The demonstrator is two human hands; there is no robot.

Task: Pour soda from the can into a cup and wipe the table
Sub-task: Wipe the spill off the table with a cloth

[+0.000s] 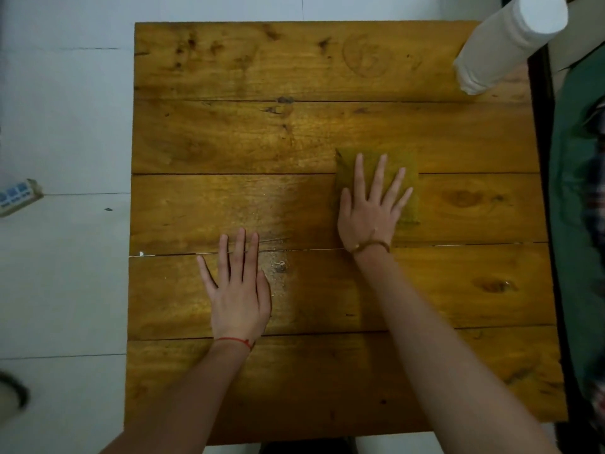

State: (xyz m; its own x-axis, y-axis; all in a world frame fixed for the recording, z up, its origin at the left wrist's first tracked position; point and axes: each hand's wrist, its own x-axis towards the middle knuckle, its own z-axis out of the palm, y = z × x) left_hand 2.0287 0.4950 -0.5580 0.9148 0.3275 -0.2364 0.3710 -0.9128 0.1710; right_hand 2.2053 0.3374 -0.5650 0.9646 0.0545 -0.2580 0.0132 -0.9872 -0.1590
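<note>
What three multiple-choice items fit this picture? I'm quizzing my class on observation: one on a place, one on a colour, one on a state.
1. Where is the cloth?
A. under the right hand
B. under the left hand
C. on the floor

2. What colour is the band on the left wrist?
A. blue
B. red
C. white

3. How does the left hand lie?
A. in a fist
B. gripping a can
C. flat on the table

Answers:
1 A, its fingers spread over it.
2 B, a thin red string.
3 C, fingers straight on the wood.
</note>
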